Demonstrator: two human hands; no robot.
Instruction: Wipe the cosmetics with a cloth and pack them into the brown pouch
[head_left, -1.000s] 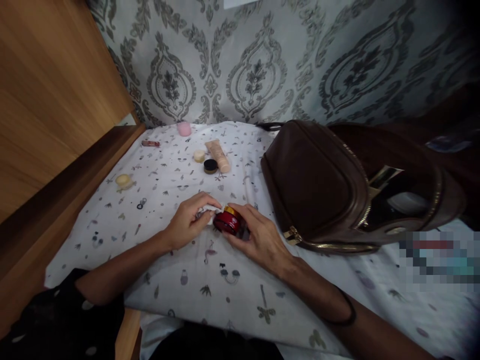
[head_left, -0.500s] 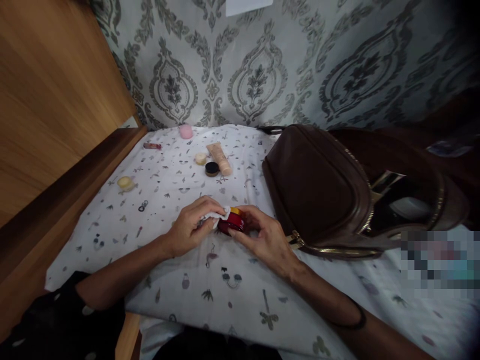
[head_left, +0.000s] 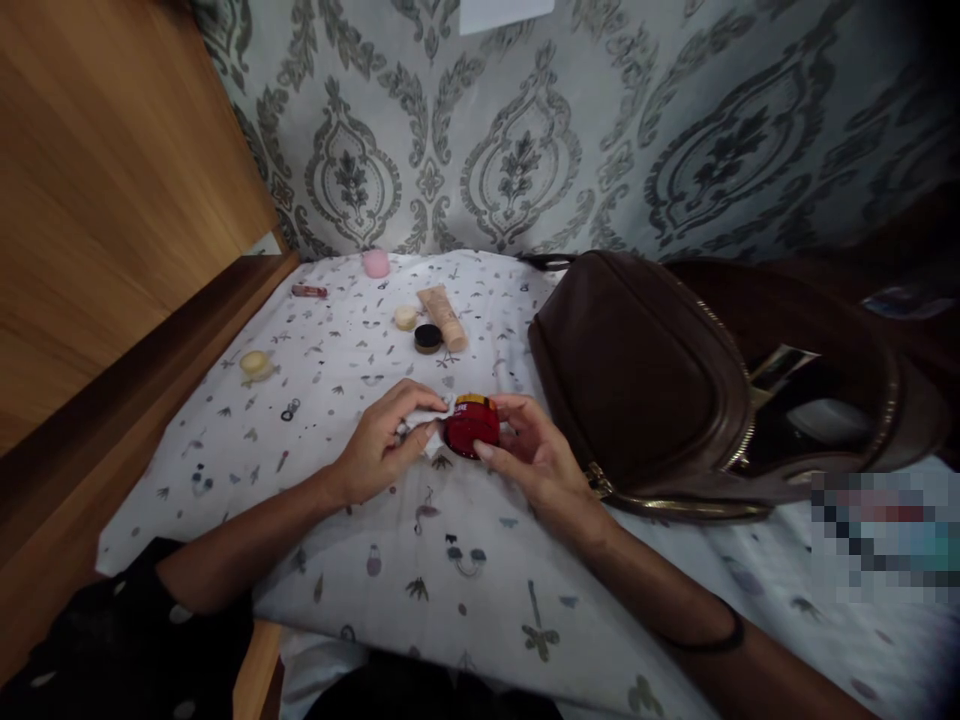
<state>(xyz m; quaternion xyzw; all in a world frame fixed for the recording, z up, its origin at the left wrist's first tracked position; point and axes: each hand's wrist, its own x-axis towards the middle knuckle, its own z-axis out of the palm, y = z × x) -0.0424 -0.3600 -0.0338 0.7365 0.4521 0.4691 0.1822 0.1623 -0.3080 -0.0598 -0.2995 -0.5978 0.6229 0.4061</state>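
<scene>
My right hand [head_left: 544, 455] grips a small red jar [head_left: 472, 428] with a gold band, thumb on the near side and fingers behind. In my left hand [head_left: 386, 440] a crumpled white wipe [head_left: 427, 430] is pinched between thumb and fingers, close against the jar's left side. The jar is tilted, its round red face turned toward me, with some white lettering near the band. Just beyond the hands, a beige squeeze tube [head_left: 442, 318] lies beside a small black-lidded jar [head_left: 427, 339] and a small cream-coloured jar [head_left: 406, 318].
A brown leather bag [head_left: 630, 380] with its zip undone stands on the right. A yellowish jar [head_left: 256, 364], a pink container [head_left: 376, 264] and a small tube [head_left: 309, 291] lie on the patterned sheet [head_left: 360, 610]. A wooden board [head_left: 135, 150] rises at the left.
The red jar has been turned so more of its round face shows. The wipe has drawn back to the jar's left edge. The view has shifted slightly.
</scene>
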